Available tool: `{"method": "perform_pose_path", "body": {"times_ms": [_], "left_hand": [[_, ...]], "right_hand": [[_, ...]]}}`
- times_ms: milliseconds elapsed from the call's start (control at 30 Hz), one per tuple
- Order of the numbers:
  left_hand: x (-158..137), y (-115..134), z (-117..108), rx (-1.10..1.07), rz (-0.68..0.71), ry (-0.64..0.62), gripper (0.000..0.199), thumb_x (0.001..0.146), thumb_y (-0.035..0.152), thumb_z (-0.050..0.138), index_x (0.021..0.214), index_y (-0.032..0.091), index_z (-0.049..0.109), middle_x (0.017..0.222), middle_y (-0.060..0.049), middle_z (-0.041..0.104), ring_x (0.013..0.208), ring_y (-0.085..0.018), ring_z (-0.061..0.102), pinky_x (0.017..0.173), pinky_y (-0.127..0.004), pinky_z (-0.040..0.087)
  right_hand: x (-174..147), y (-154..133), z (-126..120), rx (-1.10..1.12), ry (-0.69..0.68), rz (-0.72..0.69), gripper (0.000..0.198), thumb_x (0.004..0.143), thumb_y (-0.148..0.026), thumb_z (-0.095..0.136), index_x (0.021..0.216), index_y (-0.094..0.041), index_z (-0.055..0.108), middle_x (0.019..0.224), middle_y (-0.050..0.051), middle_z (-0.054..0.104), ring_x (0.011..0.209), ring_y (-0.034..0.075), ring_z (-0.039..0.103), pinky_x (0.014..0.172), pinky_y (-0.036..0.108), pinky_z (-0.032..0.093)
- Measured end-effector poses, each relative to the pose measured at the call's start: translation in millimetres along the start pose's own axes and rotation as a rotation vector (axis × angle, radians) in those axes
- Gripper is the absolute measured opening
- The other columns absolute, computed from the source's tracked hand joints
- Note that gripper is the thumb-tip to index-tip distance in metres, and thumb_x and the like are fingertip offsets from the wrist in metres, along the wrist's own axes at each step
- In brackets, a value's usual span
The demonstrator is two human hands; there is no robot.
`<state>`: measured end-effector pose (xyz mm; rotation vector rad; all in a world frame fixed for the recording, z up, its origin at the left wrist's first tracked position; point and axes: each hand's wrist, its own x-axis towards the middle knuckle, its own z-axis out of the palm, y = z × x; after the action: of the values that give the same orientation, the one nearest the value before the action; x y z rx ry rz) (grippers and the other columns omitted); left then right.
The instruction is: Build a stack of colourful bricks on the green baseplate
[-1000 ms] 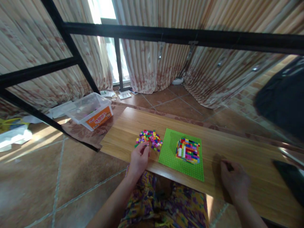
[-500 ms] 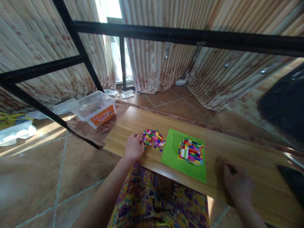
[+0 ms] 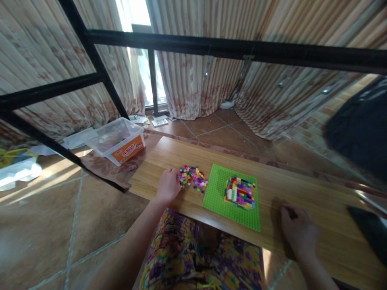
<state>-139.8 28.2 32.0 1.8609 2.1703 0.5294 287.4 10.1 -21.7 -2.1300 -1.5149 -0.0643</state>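
At the left edge of a loose pile of small coloured building bricks (image 3: 193,176) rests my left hand (image 3: 168,186). Its fingers are curled together at the bricks, and what they pinch, if anything, is too small to make out. A green baseplate (image 3: 214,189) lies right of the pile. On it stands a multicoloured brick structure (image 3: 240,193) with a few white bricks on its near left side. My right hand (image 3: 299,229) is on the table to the right of the baseplate, fingers curled in; whether something is inside them is hidden.
The wooden table (image 3: 175,151) is long and narrow. Beyond its left end, a clear plastic bin (image 3: 127,147) with an orange label sits on the floor. Black metal bars (image 3: 181,45) cross in front of the curtains. A dark flat object (image 3: 367,225) lies at the table's right.
The whole view has shifted slightly, so things appear a little further left. My left hand stays at the pile's left edge; my right hand stays curled on the table.
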Motion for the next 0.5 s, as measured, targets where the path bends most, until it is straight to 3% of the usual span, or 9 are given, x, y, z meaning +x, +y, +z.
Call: {"method": "perform_pose_path", "body": {"times_ms": [233, 400, 500], "left_hand": [[2.5, 1.2, 0.5, 0.056, 0.026, -0.002, 0.023, 0.087, 0.008, 0.045, 0.094, 0.017, 0.065, 0.093, -0.009, 0.07, 0.093, -0.025, 0.062, 0.084, -0.035, 0.046], [3.2, -5.7, 2.0, -0.125, 0.047, 0.071, 0.022, 0.088, 0.013, 0.048, 0.1, 0.016, 0.066, 0.103, -0.01, 0.07, 0.1, -0.024, 0.062, 0.092, -0.037, 0.047], [0.6, -11.6, -1.0, -0.274, 0.004, 0.116, 0.024, 0.089, 0.017, 0.047, 0.101, 0.017, 0.068, 0.102, -0.009, 0.069, 0.096, -0.022, 0.063, 0.089, -0.035, 0.049]], "right_hand": [[0.0, 2.9, 3.7, 0.008, 0.008, -0.004, 0.037, 0.079, -0.044, 0.045, 0.087, -0.017, 0.071, 0.089, 0.012, 0.066, 0.076, 0.024, 0.057, 0.064, 0.034, 0.04], [-0.5, 1.4, 4.2, 0.014, 0.022, -0.016, 0.038, 0.08, -0.044, 0.045, 0.085, -0.017, 0.071, 0.086, 0.011, 0.066, 0.074, 0.024, 0.058, 0.065, 0.034, 0.042], [-0.6, 0.9, 3.8, 0.026, 0.036, -0.044, 0.037, 0.08, -0.043, 0.045, 0.084, -0.017, 0.071, 0.086, 0.011, 0.067, 0.075, 0.024, 0.058, 0.066, 0.034, 0.043]]}}
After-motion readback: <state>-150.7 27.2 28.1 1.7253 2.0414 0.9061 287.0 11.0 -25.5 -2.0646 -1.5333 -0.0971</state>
